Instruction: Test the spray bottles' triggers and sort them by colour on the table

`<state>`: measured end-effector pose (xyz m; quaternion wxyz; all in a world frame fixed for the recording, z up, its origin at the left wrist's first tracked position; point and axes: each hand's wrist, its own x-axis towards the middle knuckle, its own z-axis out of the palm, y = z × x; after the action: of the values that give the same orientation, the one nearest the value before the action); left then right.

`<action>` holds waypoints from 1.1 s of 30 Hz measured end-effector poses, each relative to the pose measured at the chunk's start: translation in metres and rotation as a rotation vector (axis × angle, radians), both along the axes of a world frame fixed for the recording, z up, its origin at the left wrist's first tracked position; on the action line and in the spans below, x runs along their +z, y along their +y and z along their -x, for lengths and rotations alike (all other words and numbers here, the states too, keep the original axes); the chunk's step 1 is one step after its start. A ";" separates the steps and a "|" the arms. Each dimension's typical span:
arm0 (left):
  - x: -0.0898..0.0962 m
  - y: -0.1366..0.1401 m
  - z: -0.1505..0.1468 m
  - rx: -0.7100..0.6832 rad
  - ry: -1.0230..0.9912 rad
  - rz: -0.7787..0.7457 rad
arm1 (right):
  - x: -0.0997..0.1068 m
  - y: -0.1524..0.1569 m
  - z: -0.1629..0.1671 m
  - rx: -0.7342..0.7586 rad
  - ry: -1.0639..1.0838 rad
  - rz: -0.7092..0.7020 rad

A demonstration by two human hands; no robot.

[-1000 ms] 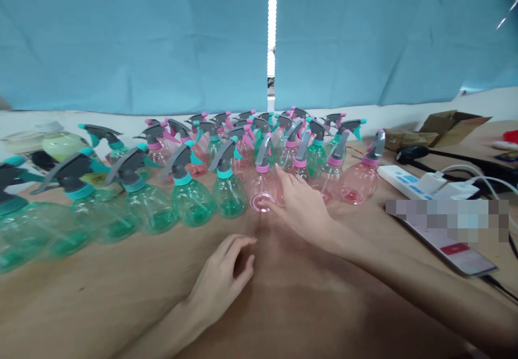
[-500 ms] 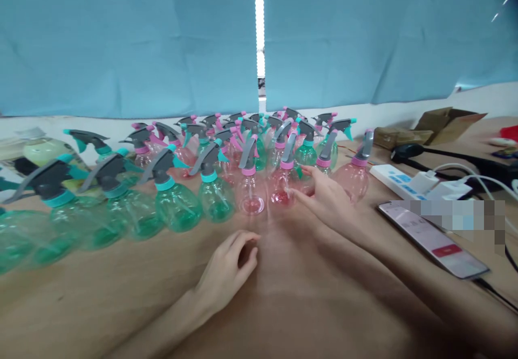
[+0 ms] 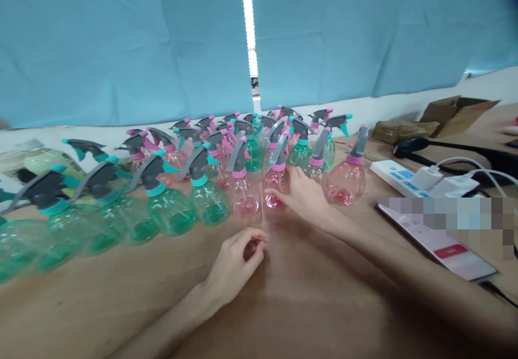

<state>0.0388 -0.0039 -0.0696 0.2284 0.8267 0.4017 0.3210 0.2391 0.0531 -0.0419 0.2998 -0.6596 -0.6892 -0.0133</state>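
My right hand [image 3: 303, 194] is wrapped round the right side of a pink spray bottle [image 3: 275, 189], its thumb across the front and the other fingertips hidden behind. The bottle stands upright on the table, with a pink collar and a grey trigger. Nearer to me, my left hand [image 3: 238, 264] rests on the table, curled with thumb and fingertips together and nothing visible in it. Just left of the held bottle is another pink spray bottle [image 3: 245, 197], and beyond that a green spray bottle [image 3: 208, 202] with a turquoise collar.
Several green bottles [image 3: 172, 208] form a row toward the left, with mixed pink and green ones behind. A pink bottle [image 3: 345, 181] stands at the right. Farther right are a power strip [image 3: 399, 178], a phone [image 3: 439, 243] and an open cardboard box [image 3: 457, 116].
My right hand has moved slightly left and closed round the pink bottle. My left hand stays curled on the table. The view has shifted a little.
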 end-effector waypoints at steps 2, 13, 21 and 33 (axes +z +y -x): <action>0.006 0.003 -0.003 0.014 -0.038 0.008 | -0.001 -0.009 0.000 0.004 -0.031 0.008; 0.055 0.012 -0.024 0.007 -0.227 0.043 | -0.012 -0.081 0.013 0.179 -0.135 -0.175; 0.063 0.003 -0.028 -0.099 -0.353 0.206 | -0.014 -0.095 0.037 0.390 0.016 -0.151; 0.053 0.004 0.006 -0.031 -0.392 0.196 | -0.012 -0.086 0.032 0.740 0.083 -0.032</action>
<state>0.0325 -0.0003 -0.0168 0.3860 0.7286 0.3662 0.4313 0.2069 -0.0325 -0.0538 0.3222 -0.3609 -0.8680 0.1118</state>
